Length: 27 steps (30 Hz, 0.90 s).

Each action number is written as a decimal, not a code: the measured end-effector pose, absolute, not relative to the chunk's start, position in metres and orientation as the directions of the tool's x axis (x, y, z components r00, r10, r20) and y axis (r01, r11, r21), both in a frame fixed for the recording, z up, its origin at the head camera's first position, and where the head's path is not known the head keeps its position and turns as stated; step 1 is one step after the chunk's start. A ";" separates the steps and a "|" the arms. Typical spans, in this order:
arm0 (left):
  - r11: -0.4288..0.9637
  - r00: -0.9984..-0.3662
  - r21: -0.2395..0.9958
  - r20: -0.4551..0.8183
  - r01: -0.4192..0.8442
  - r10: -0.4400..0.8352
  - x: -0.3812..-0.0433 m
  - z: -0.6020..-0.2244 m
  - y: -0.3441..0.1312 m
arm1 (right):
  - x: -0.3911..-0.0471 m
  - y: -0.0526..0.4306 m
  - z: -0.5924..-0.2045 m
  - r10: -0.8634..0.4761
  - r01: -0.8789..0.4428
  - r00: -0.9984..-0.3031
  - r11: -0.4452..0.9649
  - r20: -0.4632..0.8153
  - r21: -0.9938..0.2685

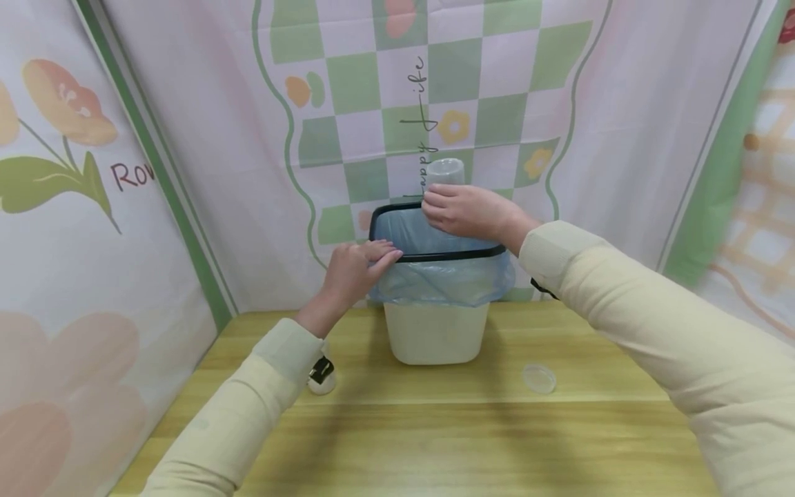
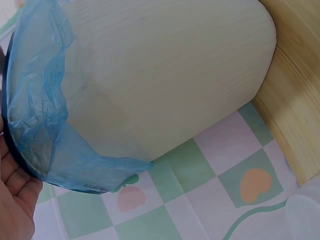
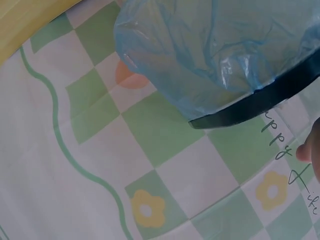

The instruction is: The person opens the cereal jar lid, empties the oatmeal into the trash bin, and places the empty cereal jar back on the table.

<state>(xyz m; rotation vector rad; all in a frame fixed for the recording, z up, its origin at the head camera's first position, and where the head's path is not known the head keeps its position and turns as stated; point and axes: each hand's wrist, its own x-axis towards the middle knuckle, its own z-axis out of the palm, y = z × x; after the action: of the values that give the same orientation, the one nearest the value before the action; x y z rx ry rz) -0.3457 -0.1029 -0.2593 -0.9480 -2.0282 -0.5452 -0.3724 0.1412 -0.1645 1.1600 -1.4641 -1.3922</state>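
Observation:
A cream trash bin (image 1: 437, 335) stands on the table with a black rim and a blue plastic liner (image 1: 444, 283) folded over it. My left hand (image 1: 352, 273) grips the rim at its near left corner; the fingertips are partly hidden. Above the bin's opening, my right hand (image 1: 468, 212) holds a clear plastic cup (image 1: 446, 171). I cannot tell which end of the cup faces up. In the right wrist view only a bit of the right hand (image 3: 314, 152) shows, and the cup is out of sight.
A clear round lid (image 1: 539, 379) lies on the wooden table (image 1: 472, 442), right of the bin. Partly hidden by the left wrist is a small white object (image 1: 321, 384). Behind the bin hangs a checked, flower-printed cloth (image 1: 357, 83).

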 end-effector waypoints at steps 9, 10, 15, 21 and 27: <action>0.617 -0.399 0.064 0.813 0.785 0.424 -0.345 -0.260 -0.104 | -0.374 0.139 -0.168 -0.961 -0.075 -0.253 -0.095 -0.111 0.993; 0.615 -0.396 0.062 0.814 0.786 0.424 -0.345 -0.260 -0.103 | -0.373 0.139 -0.167 -0.959 -0.079 -0.260 -0.098 -0.115 0.992; 0.610 -0.375 0.043 0.822 0.791 0.429 -0.347 -0.260 -0.103 | -0.370 0.139 -0.159 -0.954 -0.047 -0.299 -0.023 -0.036 0.999; 0.610 -0.372 0.040 0.824 0.791 0.428 -0.348 -0.260 -0.103 | -0.374 0.141 -0.162 -0.963 -0.045 -0.260 -0.056 -0.066 0.997; 0.608 -0.367 0.035 0.824 0.793 0.432 -0.350 -0.261 -0.103 | -0.374 0.146 -0.160 -0.966 -0.085 -0.249 -0.053 -0.073 0.995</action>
<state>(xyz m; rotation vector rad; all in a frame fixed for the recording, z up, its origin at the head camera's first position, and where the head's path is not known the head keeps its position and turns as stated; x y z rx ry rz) -0.3495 -0.1027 -0.2607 -0.9671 -2.0060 -0.5533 -0.3738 0.1457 -0.1600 1.1837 -1.4248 -1.4064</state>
